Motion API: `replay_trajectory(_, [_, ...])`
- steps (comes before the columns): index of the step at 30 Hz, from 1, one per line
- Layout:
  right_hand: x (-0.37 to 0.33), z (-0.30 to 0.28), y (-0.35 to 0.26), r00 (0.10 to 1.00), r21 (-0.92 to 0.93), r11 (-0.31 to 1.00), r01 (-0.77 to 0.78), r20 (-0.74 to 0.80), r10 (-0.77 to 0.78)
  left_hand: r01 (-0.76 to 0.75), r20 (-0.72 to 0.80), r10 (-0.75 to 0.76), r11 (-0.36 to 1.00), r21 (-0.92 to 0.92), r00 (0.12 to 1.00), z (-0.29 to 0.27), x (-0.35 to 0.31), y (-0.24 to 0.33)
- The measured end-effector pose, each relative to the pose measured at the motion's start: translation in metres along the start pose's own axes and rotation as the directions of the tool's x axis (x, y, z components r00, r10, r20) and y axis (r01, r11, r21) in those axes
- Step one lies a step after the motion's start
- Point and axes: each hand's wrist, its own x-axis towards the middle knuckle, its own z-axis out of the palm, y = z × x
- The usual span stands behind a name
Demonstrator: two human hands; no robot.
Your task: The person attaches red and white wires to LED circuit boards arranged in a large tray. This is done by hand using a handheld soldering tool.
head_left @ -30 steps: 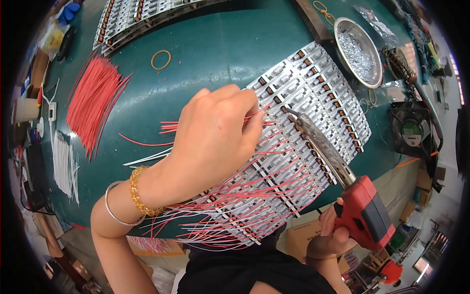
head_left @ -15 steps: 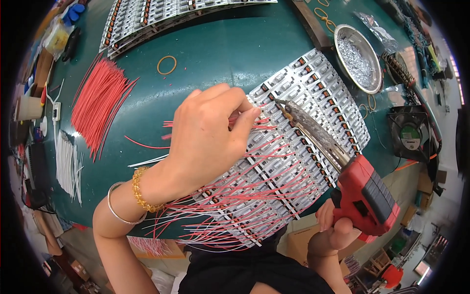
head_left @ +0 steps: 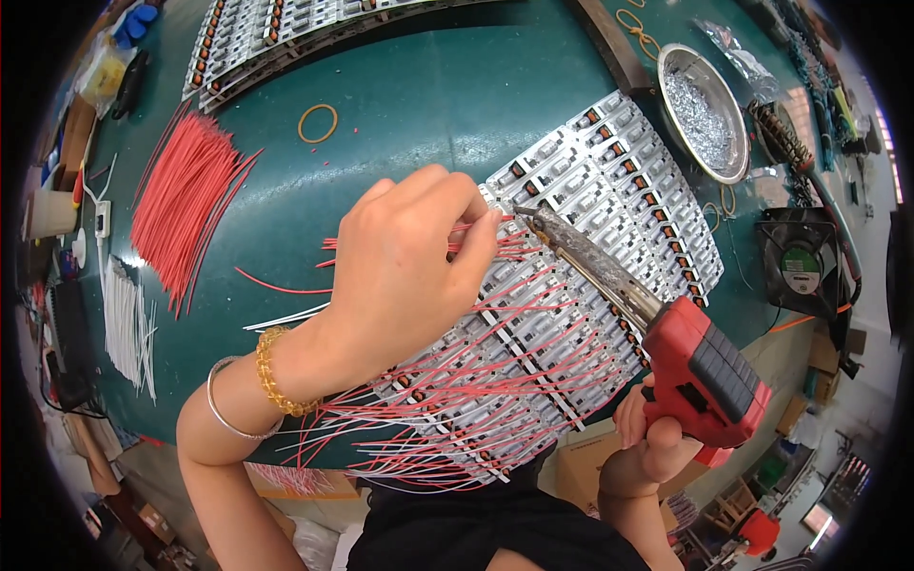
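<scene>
A large panel of white circuit boards [head_left: 609, 181] lies aslant on the table, with rows of red and white wires [head_left: 562, 309] attached across its near part. My left hand [head_left: 405, 252] is closed above the panel's left side, pinching red wires [head_left: 328, 249] between thumb and fingers. Some wire ends stick out left of the hand; its palm side is hidden. Wrapped round the handle of a red and black soldering gun [head_left: 705, 366], my right hand [head_left: 657, 428] is at the panel's lower right. The gun's dark tip [head_left: 524, 210] is beside my left fingertips, at a board.
Bundles of red wires [head_left: 186, 205] and white wires [head_left: 129, 319] lie on the left of the green table [head_left: 400, 105]. More board panels [head_left: 314, 43] are stacked at the back. A metal bowl of silvery scraps [head_left: 705, 114], a coiled stand [head_left: 781, 133] and a small fan [head_left: 800, 257] stand at right.
The soldering gun's tip has moved a little left, closer to my left fingertips. My left hand keeps its pinch on the red wires. The whole view has shifted slightly.
</scene>
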Motion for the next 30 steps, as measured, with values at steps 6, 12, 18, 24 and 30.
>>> replay_trajectory(6, [-0.011, -0.026, 0.02, 0.996, -0.194, 0.977, 0.087, -0.018, -0.092, -0.006, 0.023, 0.006, 1.0, 0.009, 1.0, -0.003, 0.0, 0.003])
replay_trajectory(12, [-0.014, -0.038, 0.026, 0.999, -0.265, 0.964, 0.027, 0.031, -0.02, -0.025, 0.014, 0.024, 0.997, 0.079, 1.0, -0.002, 0.001, 0.003])
replay_trajectory(18, [-0.022, -0.041, 0.025, 0.985, -0.073, 0.996, 0.042, -0.164, -0.053, -0.053, -0.028, 0.054, 0.998, 0.042, 0.998, 0.002, 0.001, 0.001])
replay_trajectory(24, [-0.002, -0.011, 0.003, 0.998, -0.044, 0.998, 0.038, 0.048, -0.036, -0.045, 0.026, 0.043, 0.994, 0.101, 0.999, -0.003, 0.0, 0.001])
replay_trajectory(30, [-0.015, -0.031, 0.026, 0.976, 0.022, 0.993, 0.12, -0.185, -0.114, 0.224, 0.199, -0.173, 0.937, -0.27, 0.965, -0.018, 0.009, 0.013])
